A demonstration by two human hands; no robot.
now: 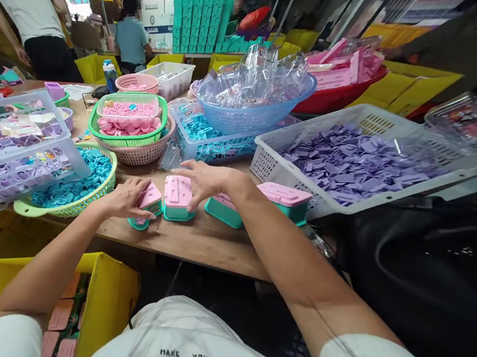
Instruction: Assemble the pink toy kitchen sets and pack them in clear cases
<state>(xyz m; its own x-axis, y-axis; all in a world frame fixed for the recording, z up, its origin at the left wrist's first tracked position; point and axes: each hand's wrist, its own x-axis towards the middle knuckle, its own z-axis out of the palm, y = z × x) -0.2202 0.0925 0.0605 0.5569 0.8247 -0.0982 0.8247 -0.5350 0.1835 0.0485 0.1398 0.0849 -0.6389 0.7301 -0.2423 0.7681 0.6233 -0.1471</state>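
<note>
Four small plastic boxes with pink tops and teal bodies stand in a row along the wooden table's near edge. My left hand is closed around the leftmost box, its fingers curled over the top. On the second box, my right hand has its thumb at the right side and its fingers bent over the far top edge. My right forearm partly hides the third box. Farther right rests the fourth box, beside a white basket.
The white basket holds purple pieces. Behind my hands are a blue bowl of clear packaging, stacked pink-piece baskets and a yellow-green basket of teal pieces. A yellow carton with packed boxes is lower left. Two people are at the back.
</note>
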